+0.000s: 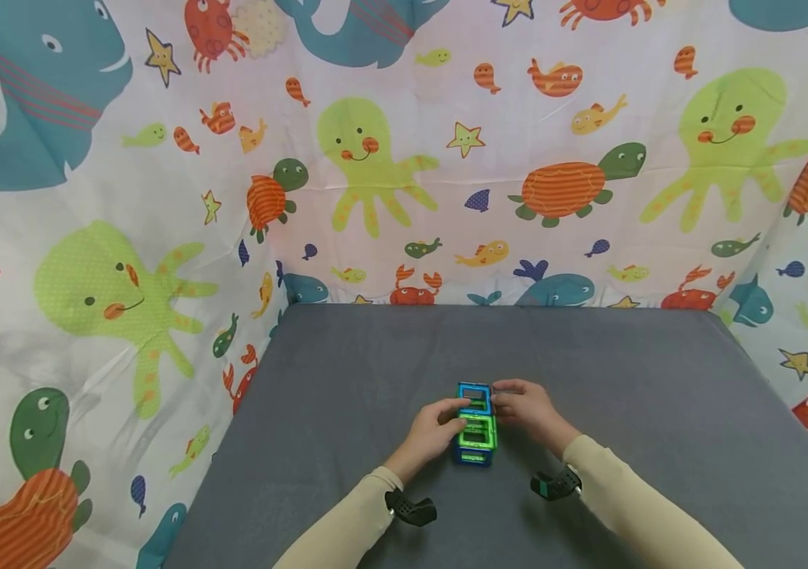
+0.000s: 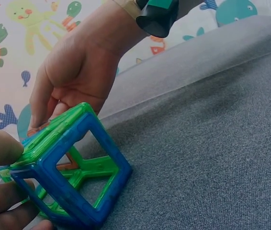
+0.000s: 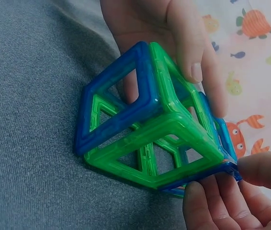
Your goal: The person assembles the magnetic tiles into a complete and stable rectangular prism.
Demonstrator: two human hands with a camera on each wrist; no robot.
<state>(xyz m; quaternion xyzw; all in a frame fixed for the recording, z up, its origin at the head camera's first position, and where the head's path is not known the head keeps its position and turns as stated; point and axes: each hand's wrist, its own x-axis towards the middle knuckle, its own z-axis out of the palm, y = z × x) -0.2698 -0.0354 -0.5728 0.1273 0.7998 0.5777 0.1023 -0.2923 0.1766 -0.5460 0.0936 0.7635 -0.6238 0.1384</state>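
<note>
Two joined box shapes of see-through magnetic tiles (image 1: 477, 433), green and blue with open centres, lie on the grey cloth. My left hand (image 1: 434, 428) grips the structure from the left; in the right wrist view its thumb (image 3: 196, 72) rests on the upper green tile. At the far right side is my right hand (image 1: 530, 411). It pinches the edge of a blue tile (image 3: 232, 170), thumb above and curled fingers below. An orange tile edge (image 2: 70, 162) shows through the frames in the left wrist view. The far box is partly hidden by both hands.
The grey cloth-covered table (image 1: 361, 356) stretches around the tiles. Behind it and at both sides hangs a white curtain (image 1: 404, 261) printed with sea animals. A black strap device (image 1: 411, 508) sits on the left wrist, another (image 1: 556, 484) on the right.
</note>
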